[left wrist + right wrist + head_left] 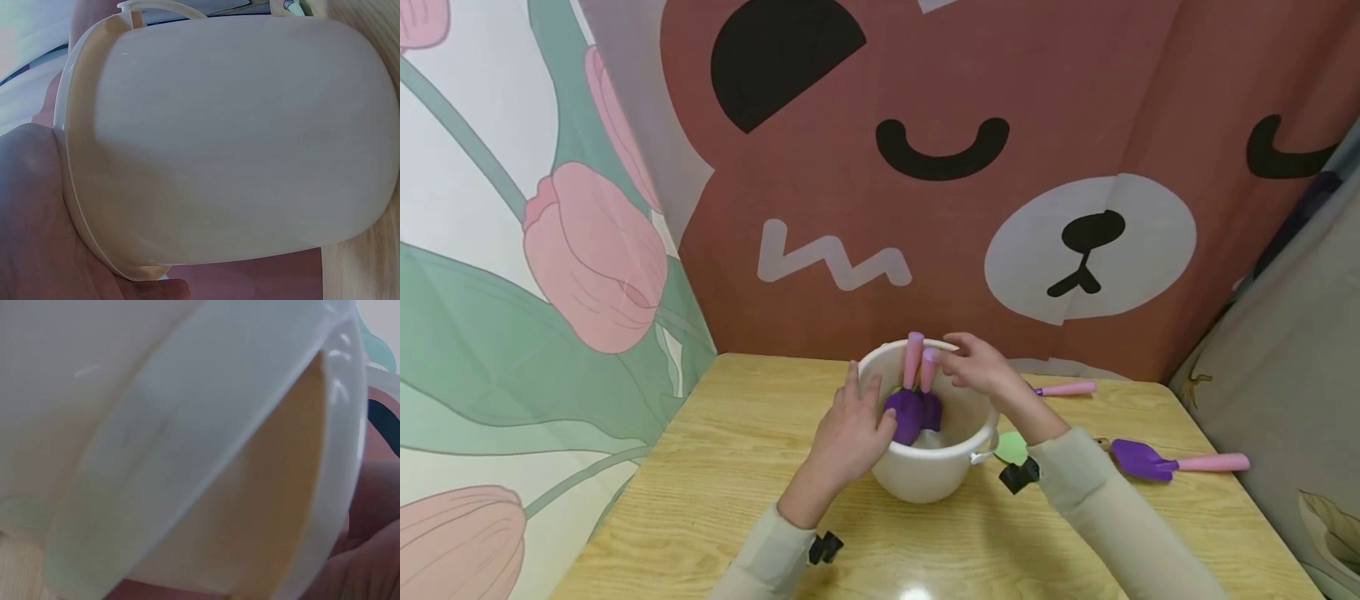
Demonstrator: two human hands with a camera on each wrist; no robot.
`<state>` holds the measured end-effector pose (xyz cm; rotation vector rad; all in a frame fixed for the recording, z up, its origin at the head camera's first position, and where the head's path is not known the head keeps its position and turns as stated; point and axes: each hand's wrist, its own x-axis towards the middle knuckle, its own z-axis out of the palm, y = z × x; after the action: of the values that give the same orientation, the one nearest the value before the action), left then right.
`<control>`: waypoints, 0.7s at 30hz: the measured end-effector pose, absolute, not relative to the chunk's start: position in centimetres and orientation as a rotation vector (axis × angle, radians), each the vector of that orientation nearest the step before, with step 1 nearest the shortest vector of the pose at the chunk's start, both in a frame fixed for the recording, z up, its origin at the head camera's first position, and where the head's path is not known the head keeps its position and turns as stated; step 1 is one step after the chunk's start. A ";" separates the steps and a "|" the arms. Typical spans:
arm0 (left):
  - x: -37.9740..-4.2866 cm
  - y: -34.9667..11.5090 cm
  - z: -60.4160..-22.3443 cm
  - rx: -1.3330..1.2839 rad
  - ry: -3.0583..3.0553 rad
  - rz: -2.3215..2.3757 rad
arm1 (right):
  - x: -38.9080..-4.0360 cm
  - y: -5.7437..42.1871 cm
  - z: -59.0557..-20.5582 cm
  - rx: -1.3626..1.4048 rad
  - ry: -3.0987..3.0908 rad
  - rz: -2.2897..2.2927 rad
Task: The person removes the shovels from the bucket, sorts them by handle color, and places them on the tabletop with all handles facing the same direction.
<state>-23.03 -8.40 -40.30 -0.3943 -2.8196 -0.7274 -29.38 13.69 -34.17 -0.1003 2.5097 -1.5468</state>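
A white bucket (pixel 925 475) stands on the table. Inside it are two toy garden tools with purple heads and pink handles: a larger purple scoop (pixel 905 415) and, beside it, a purple-headed tool (pixel 931 410) that is partly hidden. My left hand (pixel 850 429) rests on the left rim, fingers spread and thumb toward the inside; the left wrist view shows that hand (pixel 37 219) against the rim. Over the far right rim, my right hand (pixel 977 364) touches the top of the nearer pink handle (pixel 928 367) with a fingertip, its thumb apart from the handle.
Right of the bucket lie a purple trowel (pixel 1142 460) with a pink handle and a round green piece (pixel 1011 447). Another pink handle (pixel 1067 389) shows behind my right forearm. The bucket's white carrying handle (pixel 162 444) hangs down its side. A bear-print curtain (pixel 820 183) borders the wooden table (pixel 760 408).
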 end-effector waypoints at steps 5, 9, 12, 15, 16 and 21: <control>-23.2 -8.4 -40.4 -0.399 -2.827 -0.720 | -29.7 13.5 -34.4 -0.097 2.515 -1.521; -23.2 -8.4 -40.3 -0.402 -2.834 -0.721 | -30.0 13.4 -34.6 -0.093 2.531 -1.496; -23.2 -8.3 -40.3 -0.402 -2.841 -0.725 | -30.1 13.4 -34.7 -0.099 2.548 -1.474; -23.2 -8.3 -40.3 -0.401 -2.837 -0.726 | -30.3 13.4 -34.8 -0.113 2.555 -1.457; -23.2 -8.4 -40.3 -0.400 -2.832 -0.727 | -30.4 13.4 -34.8 -0.117 2.550 -1.458; -23.3 -8.4 -40.3 -0.404 -2.821 -0.723 | -30.6 13.4 -34.8 -0.131 2.541 -1.429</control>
<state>-23.28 -8.40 -40.35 -0.4042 -2.8212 -0.7232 -30.58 13.41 -34.76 -0.1309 2.5410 -1.4295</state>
